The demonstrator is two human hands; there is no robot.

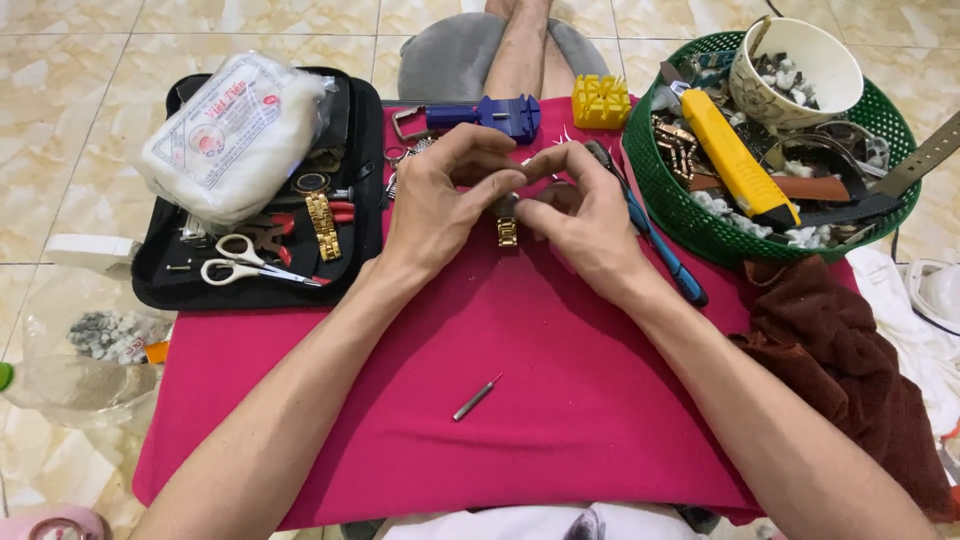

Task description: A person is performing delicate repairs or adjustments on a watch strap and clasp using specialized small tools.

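Hands meet near far edge of pink cloth (pixel 560 400): left hand (pixel 440 205) & right hand (pixel 580 215) both curl fingers round a gold watch band (pixel 507 232), mostly hidden w/ only its end showing. Small metal pin (pixel 476 397) lies mid-cloth.

A matt pink cloth (pixel 560 400) lies under a short gold metal band (pixel 507 232) with a polished shine, and a slim grey metal pin (pixel 475 398) looks smooth and dull. The black case (pixel 365 200) looks like soft fabric and holds scissors (pixel 250 262) with white plastic handles, beside a glossy clear plastic bag (pixel 235 130) of fluffy white cotton. The green basket (pixel 680 210) is woven plastic, the bowl (pixel 795 70) glazed ceramic, the brown towel (pixel 850 370) rough, the floor (pixel 80 60) glossy tile.
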